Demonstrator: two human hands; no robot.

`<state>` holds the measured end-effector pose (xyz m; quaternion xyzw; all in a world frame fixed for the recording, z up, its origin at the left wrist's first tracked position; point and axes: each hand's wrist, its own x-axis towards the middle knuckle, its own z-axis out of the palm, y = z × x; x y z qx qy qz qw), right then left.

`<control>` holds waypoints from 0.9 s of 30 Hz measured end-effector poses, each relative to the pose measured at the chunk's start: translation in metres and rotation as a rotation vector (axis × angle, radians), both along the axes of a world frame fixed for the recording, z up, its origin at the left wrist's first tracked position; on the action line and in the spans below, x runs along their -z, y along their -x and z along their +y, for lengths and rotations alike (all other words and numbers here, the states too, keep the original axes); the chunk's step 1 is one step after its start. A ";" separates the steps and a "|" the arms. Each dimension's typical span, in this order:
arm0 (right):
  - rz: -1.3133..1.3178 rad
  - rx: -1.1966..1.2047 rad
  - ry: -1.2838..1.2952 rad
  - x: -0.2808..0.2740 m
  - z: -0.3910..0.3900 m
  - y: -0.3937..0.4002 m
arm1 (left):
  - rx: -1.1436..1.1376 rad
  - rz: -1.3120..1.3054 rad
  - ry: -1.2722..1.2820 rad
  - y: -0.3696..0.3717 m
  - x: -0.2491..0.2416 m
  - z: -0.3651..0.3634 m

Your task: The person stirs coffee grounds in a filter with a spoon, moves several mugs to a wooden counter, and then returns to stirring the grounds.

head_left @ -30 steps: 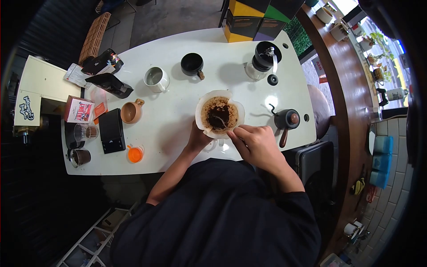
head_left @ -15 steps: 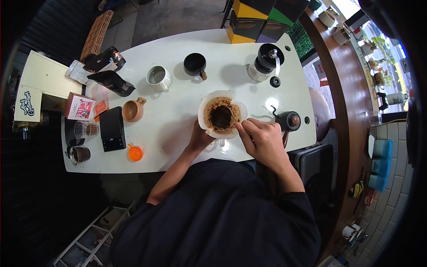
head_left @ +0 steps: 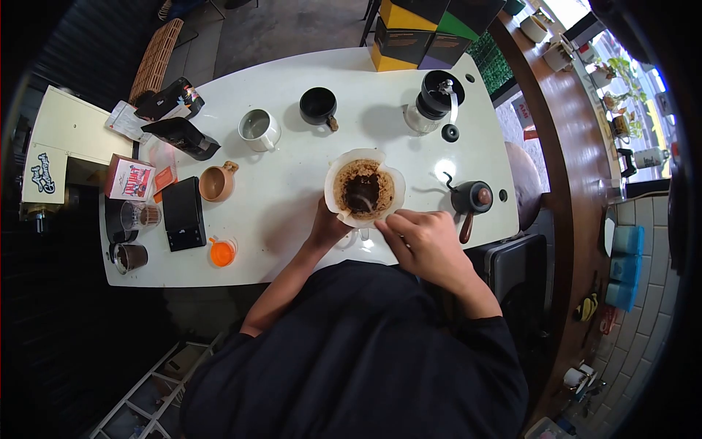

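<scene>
A white paper filter (head_left: pixel 333 179) sits in a coffee dripper right in front of me, with dark wet coffee grounds (head_left: pixel 363 172) clinging to its wall and dark liquid in the middle. My left hand (head_left: pixel 329 225) is closed around the left side of the dripper; part of its grip is hidden underneath. At the dripper's lower right rim, my right hand (head_left: pixel 428 245) is pinched on a thin stirrer (head_left: pixel 371 207), whose lower end reaches into the coffee. Most of the stirrer is hidden by fingers and liquid. Below the dripper, a clear handle (head_left: pixel 364 234) shows.
A black gooseneck kettle (head_left: pixel 468 196) stands to the right, a hand grinder (head_left: pixel 437 99) behind it. Cups stand farther back: black (head_left: pixel 317 107), pale (head_left: pixel 259 130), brown (head_left: pixel 216 183). Leftward are an orange cup (head_left: pixel 222 252), a black scale (head_left: pixel 184 212) and coffee bags (head_left: pixel 179 137).
My right hand has shifted slightly left and down toward the near rim, bringing the stirrer's visible end to the near side of the coffee. My left hand keeps its hold.
</scene>
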<state>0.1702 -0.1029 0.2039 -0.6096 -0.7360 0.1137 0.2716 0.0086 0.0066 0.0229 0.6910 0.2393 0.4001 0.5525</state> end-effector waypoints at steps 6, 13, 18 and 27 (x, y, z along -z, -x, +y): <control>-0.058 0.144 -0.043 0.007 0.003 0.001 | -0.005 0.002 -0.001 0.001 -0.002 -0.001; -0.002 0.054 0.021 0.014 0.000 0.009 | 0.006 -0.038 0.070 0.000 -0.001 -0.002; 0.064 0.120 0.019 0.001 0.000 0.001 | 0.016 -0.007 0.031 0.001 0.000 -0.001; 0.034 0.161 -0.020 -0.004 -0.003 -0.005 | 0.022 0.039 -0.007 0.001 -0.010 -0.001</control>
